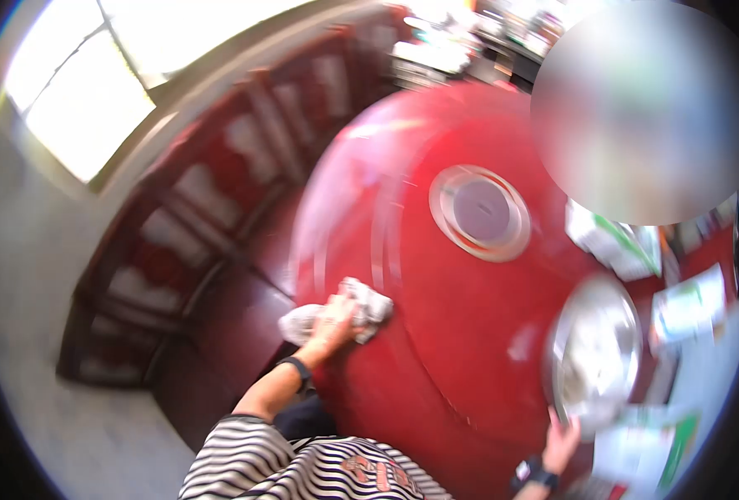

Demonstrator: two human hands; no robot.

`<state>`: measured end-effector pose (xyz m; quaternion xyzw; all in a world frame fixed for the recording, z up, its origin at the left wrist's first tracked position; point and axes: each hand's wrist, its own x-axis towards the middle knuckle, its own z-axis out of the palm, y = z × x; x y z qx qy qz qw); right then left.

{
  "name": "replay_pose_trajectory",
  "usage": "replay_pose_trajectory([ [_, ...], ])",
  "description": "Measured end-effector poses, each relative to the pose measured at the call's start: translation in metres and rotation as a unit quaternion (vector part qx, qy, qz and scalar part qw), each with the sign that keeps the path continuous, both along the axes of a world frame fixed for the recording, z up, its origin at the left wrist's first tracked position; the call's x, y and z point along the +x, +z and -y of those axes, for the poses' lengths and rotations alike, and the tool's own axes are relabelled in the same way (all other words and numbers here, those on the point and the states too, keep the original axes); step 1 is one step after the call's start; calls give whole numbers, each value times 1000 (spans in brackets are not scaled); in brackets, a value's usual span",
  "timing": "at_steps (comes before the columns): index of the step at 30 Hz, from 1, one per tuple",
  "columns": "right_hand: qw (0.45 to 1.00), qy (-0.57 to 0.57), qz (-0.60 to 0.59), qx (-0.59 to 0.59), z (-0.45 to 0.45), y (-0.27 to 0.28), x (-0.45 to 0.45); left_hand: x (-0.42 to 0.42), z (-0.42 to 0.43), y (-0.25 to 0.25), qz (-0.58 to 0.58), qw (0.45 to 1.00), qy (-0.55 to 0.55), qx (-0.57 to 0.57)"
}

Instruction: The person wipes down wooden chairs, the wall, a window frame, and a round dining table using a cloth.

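cloth (375,305) lies bunched on the red desk (453,350) at its left side, the left hand's (333,323) fingers holding it, perhaps flattened for even pressure. the right hand's (561,443) fingers touch the metal basin's (613,308) near rim, maybe steadying it; blur hides whether they grip. farther off, a round disc (482,208) sits inward from the edges, likely for shared reach.

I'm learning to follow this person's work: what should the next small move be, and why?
Probably slide the cloth inward across the red table. The left hand holds it bunched against the tabletop near the edge, and the stretch just inward looks unobstructed, while the right hand is over at the rim of the metal basin.
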<state>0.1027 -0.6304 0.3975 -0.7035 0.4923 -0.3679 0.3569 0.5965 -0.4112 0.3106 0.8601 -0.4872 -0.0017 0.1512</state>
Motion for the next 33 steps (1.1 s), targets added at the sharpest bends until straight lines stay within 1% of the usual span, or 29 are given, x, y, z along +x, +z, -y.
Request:
replay_pose_trajectory([
  [1, 1000, -3, -21, -22, -24, 9, 11, -1, 2, -1, -21, 1000, 8, 15],
  [2, 998, -50, -21, -14, -48, 23, 31, -4, 3, -8, 16, 999, 0, -32],
  [3, 995, -88, 37, -30, -65, 7, 38, -6, 6, -8, 8, 999, -2, -42],
  [4, 983, -115, 142, 28, -81, 1, 49, -6, 7, -8, 2, 999, 7, -51],
  [5, 904, -198, 328, 191, -79, -1, 58, -4, 8, -16, 1, 998, -16, -65],
  [6, 756, -248, 503, 336, -80, 0, 68, -2, 8, -20, 6, 997, -27, -77],
  [7, 758, -252, 498, 338, -88, 4, 81, -3, 6, -12, -20, 997, -29, -63],
  [8, 760, -256, 491, 339, -102, 8, 97, -2, 3, -6, -20, 997, -40, -62],
  [10, 761, -254, 487, 346, -122, 11, 121, -1, -1, -2, -48, 994, -27, -90],
  [12, 775, -236, 484, 333, -143, 2, 143, 8, -8, -20, -95, 987, -13, -131],
  [14, 773, -232, 483, 340, -155, 9, 162, 12, -17, -27, -137, 977, -5, -165],
  [15, 773, -232, 482, 339, -160, 9, 171, 11, -24, -14, -201, 969, 7, -142],
  [19, 775, -224, 485, 338, -183, 14, 210, 6, -54, 5, -354, 915, 56, -186],
  [20, 775, -224, 486, 335, -188, 17, 217, 9, -61, 3, -381, 910, 75, -146],
  [22, 776, -214, 479, 349, -193, 9, 226, 6, -70, 8, -513, 826, 77, -219],
  [24, 778, -226, 477, 341, -202, 4, 238, 11, -82, 5, -647, 712, 94, -256],
  [25, 780, -214, 475, 347, -204, 0, 239, 6, -85, 19, -706, 641, 131, -271],
  [26, 774, -193, 491, 351, -209, -1, 241, 7, -91, 26, -716, 627, 145, -271],
  [27, 772, -179, 485, 370, -216, 1, 245, 10, -100, 12, -702, 637, 203, -245],
  [28, 770, -160, 474, 395, -225, 7, 252, 8, -105, 26, -716, 612, 229, -246],
  [29, 786, -107, 439, 423, -240, 18, 267, 8, -110, 18, -692, 639, 228, -247],
  [30, 797, -52, 404, 447, -253, 28, 280, 10, -111, 24, -715, 610, 254, -229],
  [31, 805, 16, 322, 497, -261, 27, 292, 10, -115, 12, -709, 620, 214, -260],
  [32, 805, 84, 240, 535, -268, 23, 302, 12, -117, 5, -724, 595, 229, -263],
  [33, 819, 118, 172, 534, -277, 17, 312, 14, -120, 10, -723, 589, 196, -304],
])
